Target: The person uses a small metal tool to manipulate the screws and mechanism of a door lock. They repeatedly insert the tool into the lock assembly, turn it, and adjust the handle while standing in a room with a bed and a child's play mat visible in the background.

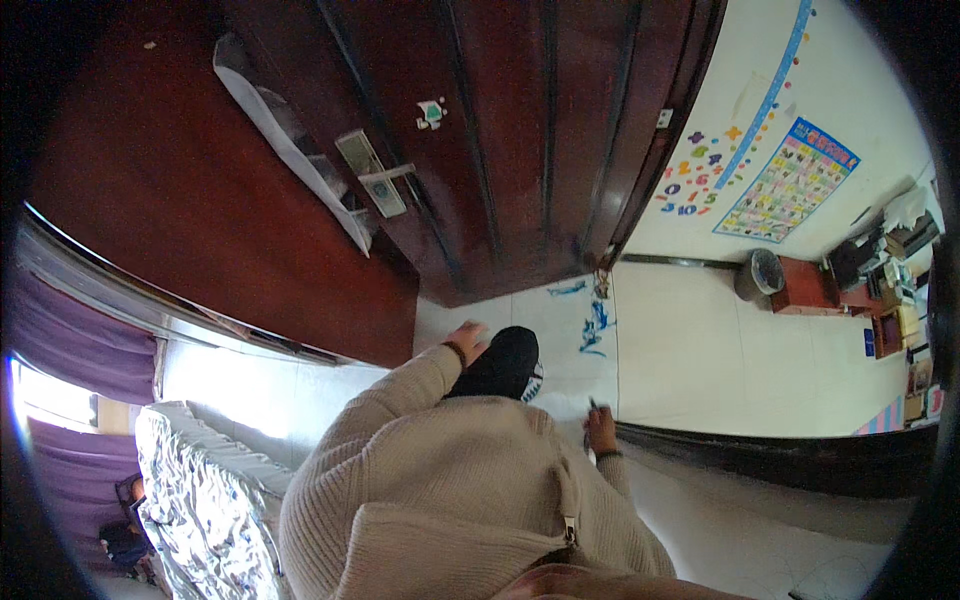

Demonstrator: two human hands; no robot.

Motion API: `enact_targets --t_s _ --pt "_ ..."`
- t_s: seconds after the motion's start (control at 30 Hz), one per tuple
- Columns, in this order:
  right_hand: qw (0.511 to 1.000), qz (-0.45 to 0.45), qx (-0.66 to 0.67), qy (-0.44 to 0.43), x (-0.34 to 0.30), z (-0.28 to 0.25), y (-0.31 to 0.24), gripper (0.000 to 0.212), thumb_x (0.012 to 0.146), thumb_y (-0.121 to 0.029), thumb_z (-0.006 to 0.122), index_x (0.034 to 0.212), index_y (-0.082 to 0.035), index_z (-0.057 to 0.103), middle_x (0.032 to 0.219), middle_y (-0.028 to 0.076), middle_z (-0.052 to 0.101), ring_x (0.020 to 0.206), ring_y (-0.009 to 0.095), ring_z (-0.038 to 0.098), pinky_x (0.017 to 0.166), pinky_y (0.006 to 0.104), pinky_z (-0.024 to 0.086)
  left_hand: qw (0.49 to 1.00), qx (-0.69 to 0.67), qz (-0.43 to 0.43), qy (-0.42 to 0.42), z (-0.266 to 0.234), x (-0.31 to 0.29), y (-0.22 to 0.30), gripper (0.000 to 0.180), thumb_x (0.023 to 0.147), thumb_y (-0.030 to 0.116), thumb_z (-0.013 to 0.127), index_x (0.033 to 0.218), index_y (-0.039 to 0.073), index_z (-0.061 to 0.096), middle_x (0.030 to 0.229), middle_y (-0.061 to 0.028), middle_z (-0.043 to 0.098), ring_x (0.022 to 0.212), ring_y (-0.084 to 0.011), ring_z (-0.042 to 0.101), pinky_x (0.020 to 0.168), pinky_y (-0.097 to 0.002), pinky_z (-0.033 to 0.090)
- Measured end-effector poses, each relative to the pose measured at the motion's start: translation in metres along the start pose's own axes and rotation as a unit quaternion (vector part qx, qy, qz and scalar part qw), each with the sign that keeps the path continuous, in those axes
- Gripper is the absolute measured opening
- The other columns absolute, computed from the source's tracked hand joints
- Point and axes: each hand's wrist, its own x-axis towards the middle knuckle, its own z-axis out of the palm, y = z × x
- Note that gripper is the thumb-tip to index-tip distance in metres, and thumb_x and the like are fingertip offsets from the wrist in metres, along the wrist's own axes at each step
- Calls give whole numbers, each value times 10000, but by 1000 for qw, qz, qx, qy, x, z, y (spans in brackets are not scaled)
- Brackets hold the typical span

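Observation:
In front of my body my left hand (466, 341) reaches out from a beige knitted sleeve, a dark band at its wrist. Its fingers are curled, and something pale shows at them, too blurred to name. Lower and to the right, my right hand (602, 430) is closed on a thin dark stick-like thing (593, 404) that points up from the fingers. Between the hands, below me, shows a black shoe or trouser leg (502, 362) with a white pattern at one side.
A dark red-brown door (510, 150) with a metal handle plate (375, 175) stands ahead, beside a reddish panel (200, 190). Blue strap-like pieces (595, 325) lie on the pale floor. Right: a wall chart (788, 182), a waste bin (760, 275). Left: a shiny covered bed or mattress (205, 490).

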Motion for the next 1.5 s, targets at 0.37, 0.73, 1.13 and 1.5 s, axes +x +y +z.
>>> enact_targets --t_s 0.37,0.73,1.13,1.5 --pt "778 -446 -442 39 20 71 -220 187 758 -203 658 899 -123 565 834 22 590 864 237 515 787 420 369 986 18 152 -61 -25 -20 121 287 952 298 372 1048 81 533 840 -153 624 831 -335 602 732 -448 449" --pt "918 -202 317 -123 57 202 -336 249 966 -202 423 1128 -22 482 1005 82 565 913 169 544 824 316 438 887 -414 93 185 -143 -52 75 213 950 153 438 930 -11 573 595 -18 478 558 -97 460 544 -256 393" --pt "916 -314 207 -140 104 317 -383 280 982 -247 380 1079 -14 501 774 51 563 701 142 550 663 288 471 877 -451 159 33 -219 -31 -35 345 929 270 461 1077 -35 528 960 -106 595 836 -181 559 758 -313 451" --pt "934 -253 239 -88 93 327 -388 252 988 -294 355 1019 -69 463 774 28 492 707 109 493 666 277 441 830 -498 222 119 -201 -16 -9 498 966 285 402 1380 22 312 1362 -92 361 1181 -217 359 973 -330 257"
